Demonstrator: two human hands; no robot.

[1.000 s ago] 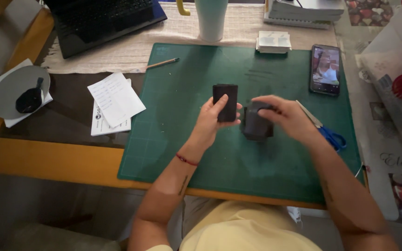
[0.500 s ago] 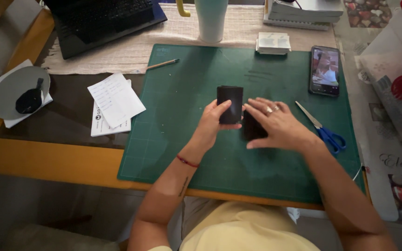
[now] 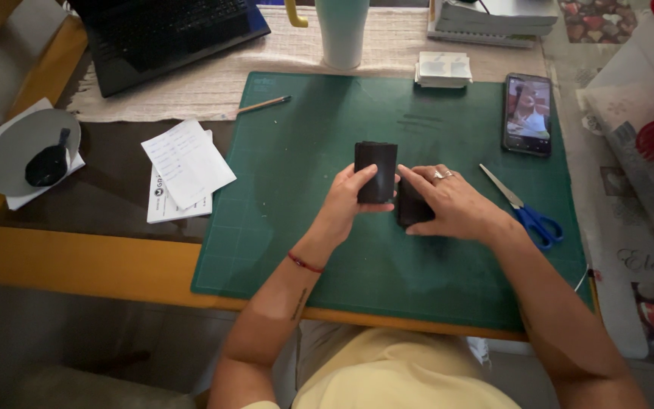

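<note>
My left hand (image 3: 346,203) holds a flat black rectangular piece (image 3: 375,168) upright above the green cutting mat (image 3: 297,227). My right hand (image 3: 452,204) lies flat over a second black piece (image 3: 410,212), pressing it against the mat right beside the first one. The two black pieces touch or nearly touch at their edges. A ring shows on my right hand and a red band on my left wrist.
Blue-handled scissors (image 3: 527,216) lie right of my right hand. A phone (image 3: 528,113) with a lit screen, a small white stack (image 3: 443,70), a pencil (image 3: 264,104), white papers (image 3: 183,168), a laptop (image 3: 168,34), a pale tumbler (image 3: 342,30) and a grey dish (image 3: 30,150) surround the mat.
My right hand has lowered from gripping the dark piece in the air to pressing it flat on the mat. My left hand's black piece has shifted slightly right toward it.
</note>
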